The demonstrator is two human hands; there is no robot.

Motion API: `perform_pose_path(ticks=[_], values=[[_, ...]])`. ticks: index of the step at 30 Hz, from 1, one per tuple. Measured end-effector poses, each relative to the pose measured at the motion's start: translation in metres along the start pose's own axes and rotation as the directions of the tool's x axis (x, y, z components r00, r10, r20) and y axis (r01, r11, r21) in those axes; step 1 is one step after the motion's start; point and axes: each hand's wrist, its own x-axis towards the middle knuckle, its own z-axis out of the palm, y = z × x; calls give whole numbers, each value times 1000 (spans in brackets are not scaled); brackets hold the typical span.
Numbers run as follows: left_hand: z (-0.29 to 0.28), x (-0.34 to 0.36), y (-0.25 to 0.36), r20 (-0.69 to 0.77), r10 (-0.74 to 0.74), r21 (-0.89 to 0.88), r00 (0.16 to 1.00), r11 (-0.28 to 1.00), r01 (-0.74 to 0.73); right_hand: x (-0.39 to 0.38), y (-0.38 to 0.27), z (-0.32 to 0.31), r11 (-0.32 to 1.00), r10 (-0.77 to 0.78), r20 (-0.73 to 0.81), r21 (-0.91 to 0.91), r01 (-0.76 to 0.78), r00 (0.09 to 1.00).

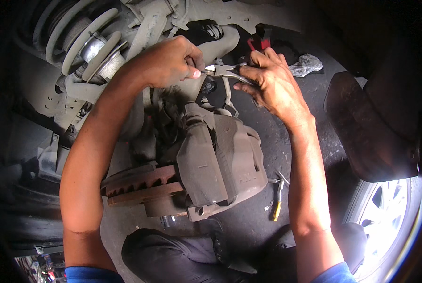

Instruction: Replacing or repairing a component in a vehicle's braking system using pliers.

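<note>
Far left: a coil spring stands at an angle, its upper end reaching into the dark rim of the view. Below and right of it, the brake disc shows a rusted, vented edge; its far side is hidden by the caliper.

Left hand: thumb and forefinger are brought together in a pinch at the nose of the pliers. Whatever lies between the fingertips is too small to make out.

Center: the pliers lie roughly level above the caliper, nose toward the left hand. Handles are moderately spread; the exact jaw gap cannot be determined.

Right hand: fingers are wrapped around the pliers' handles in a partly closed grip. The hand covers the handle ends. A red item shows just above the knuckles; whether it belongs to the pliers cannot be determined.

Right: a yellow-handled tool lies on the floor beside the right forearm. A crumpled clear plastic bag lies beyond the right hand. The wheel is partly washed out by glare.
</note>
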Motion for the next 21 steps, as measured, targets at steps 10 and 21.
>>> perform_pose_path(ticks=[10,21], values=[[-1,-1,3,20,-3,31,1000,1000,2,-1,4,5,998,-4,18,62,3,1000],[0,-3,9,2,11,75,1000,997,-12,-4,7,6,996,-24,24,91,21,999]])
